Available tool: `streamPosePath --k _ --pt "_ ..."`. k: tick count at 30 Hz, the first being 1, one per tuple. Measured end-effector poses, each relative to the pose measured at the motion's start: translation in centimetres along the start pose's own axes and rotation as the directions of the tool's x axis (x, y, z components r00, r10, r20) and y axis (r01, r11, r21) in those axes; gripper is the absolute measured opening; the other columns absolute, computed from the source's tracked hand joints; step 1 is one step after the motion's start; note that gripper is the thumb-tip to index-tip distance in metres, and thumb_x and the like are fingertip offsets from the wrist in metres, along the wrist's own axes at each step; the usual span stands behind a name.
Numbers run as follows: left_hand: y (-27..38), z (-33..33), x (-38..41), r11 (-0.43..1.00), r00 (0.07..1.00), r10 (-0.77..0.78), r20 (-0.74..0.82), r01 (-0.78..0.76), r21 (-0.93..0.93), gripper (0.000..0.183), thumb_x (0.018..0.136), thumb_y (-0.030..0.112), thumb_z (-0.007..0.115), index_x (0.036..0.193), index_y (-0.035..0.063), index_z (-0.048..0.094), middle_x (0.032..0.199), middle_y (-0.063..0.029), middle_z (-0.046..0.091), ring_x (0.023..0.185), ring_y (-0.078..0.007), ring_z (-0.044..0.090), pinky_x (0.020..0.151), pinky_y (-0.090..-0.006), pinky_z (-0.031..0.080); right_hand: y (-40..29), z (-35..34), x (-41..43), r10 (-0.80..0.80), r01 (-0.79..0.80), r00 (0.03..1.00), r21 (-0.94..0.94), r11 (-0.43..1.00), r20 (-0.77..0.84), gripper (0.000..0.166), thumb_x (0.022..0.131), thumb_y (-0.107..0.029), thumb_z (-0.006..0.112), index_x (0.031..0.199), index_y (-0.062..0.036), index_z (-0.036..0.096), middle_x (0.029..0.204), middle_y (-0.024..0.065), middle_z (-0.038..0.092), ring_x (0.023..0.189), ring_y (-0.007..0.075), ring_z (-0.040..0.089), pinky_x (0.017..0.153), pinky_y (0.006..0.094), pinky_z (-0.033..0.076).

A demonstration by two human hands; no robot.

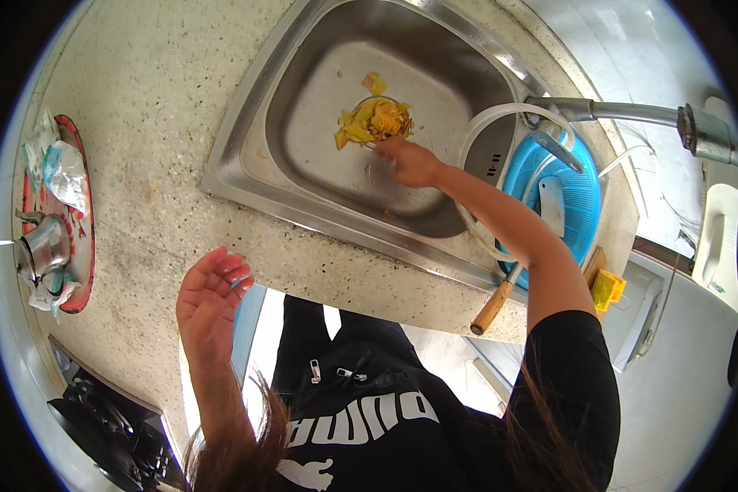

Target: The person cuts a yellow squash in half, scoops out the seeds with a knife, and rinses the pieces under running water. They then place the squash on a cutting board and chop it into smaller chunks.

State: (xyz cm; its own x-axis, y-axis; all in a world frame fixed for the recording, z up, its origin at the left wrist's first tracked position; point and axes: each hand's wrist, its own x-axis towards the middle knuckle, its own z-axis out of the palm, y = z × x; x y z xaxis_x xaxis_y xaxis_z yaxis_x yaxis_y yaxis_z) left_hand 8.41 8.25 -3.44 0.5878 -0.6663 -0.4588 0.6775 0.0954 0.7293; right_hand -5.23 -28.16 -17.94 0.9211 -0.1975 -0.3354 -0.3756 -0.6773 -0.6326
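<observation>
A stainless steel sink (320, 160) lies before me. On its floor, a heap of yellow-orange peels and stringy pulp (375, 120) sits over the drain, and one loose peel piece (375, 83) lies just beyond it. My right hand (409, 163) reaches into the basin, fingertips at the heap's near edge. Its fingers are partly hidden, so whether they grip anything is unclear. Over the counter's front edge, my left hand (214, 304) is raised with fingers loosely curled. It looks wet and holds nothing.
A blue plastic colander (581, 203) stands right of the basin with a metal blade (551, 206) in it. A wooden handle (492, 307) juts over the counter edge. A faucet (633, 112) and a pale hose (467, 141) hang nearby. A red tray (86, 246) holds a metal pot (48, 243).
</observation>
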Motion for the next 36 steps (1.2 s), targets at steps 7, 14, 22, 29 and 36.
streamPosePath --k 7,14,22,29,36 --pt "0.6 1.1 -0.1 1.000 0.999 0.016 0.036 -0.016 0.009 0.051 0.077 0.006 0.051 0.126 -0.0031 0.042 0.116 -0.0146 0.054 0.105 -0.0252 0.053 0.093 -0.0385 0.043 -0.7 3.3 0.7 0.074 0.066 0.775 -0.196 0.978 0.627 0.033 0.068 -0.009 0.055 0.101 -0.0080 0.058 0.089 0.0111 0.063 0.083 0.0257 0.059 0.072 0.0361 0.047" --pt "0.2 0.9 -1.4 1.000 1.000 -0.005 -0.030 0.005 0.001 0.050 0.071 -0.001 0.046 0.121 -0.0053 0.046 0.112 -0.0169 0.054 0.104 -0.0254 0.053 0.091 -0.0369 0.043 -0.4 1.9 2.7 0.222 -0.210 0.975 -0.261 0.942 0.015 0.038 0.071 -0.009 0.054 0.109 -0.0078 0.058 0.104 0.0127 0.060 0.100 0.0262 0.056 0.085 0.0343 0.044" --pt "2.0 1.9 -2.6 0.998 0.997 0.037 0.074 -0.041 0.045 0.051 0.075 0.006 0.054 0.124 -0.0034 0.044 0.115 -0.0161 0.054 0.104 -0.0254 0.054 0.092 -0.0391 0.043 -6.1 -7.3 0.5 0.247 -0.256 0.952 0.027 0.966 0.182 0.037 0.075 -0.006 0.055 0.112 -0.0085 0.059 0.111 0.0087 0.060 0.101 0.0214 0.057 0.083 0.0299 0.044" --pt "2.4 2.1 -3.1 0.997 0.999 0.044 0.022 -0.046 0.062 0.050 0.075 0.004 0.052 0.123 -0.0032 0.044 0.113 -0.0160 0.054 0.103 -0.0259 0.054 0.091 -0.0386 0.044 -7.6 -6.1 2.2 0.501 -0.287 0.860 -0.719 0.633 0.097 0.038 0.076 -0.013 0.056 0.114 -0.0142 0.059 0.125 0.0081 0.050 0.109 0.0249 0.053 0.084 0.0377 0.044" --pt "-0.1 -0.6 -3.5 0.998 0.990 -0.009 -0.142 0.018 0.065 0.050 0.072 0.003 0.049 0.122 -0.0034 0.045 0.112 -0.0163 0.054 0.102 -0.0265 0.054 0.090 -0.0393 0.044 -2.4 -4.2 11.9 0.091 -0.185 0.972 -0.465 0.866 -0.216 0.054 0.080 -0.037 0.055 0.128 -0.0124 0.045 0.137 0.0107 0.037 0.123 0.0270 0.039 0.102 0.0385 0.034"
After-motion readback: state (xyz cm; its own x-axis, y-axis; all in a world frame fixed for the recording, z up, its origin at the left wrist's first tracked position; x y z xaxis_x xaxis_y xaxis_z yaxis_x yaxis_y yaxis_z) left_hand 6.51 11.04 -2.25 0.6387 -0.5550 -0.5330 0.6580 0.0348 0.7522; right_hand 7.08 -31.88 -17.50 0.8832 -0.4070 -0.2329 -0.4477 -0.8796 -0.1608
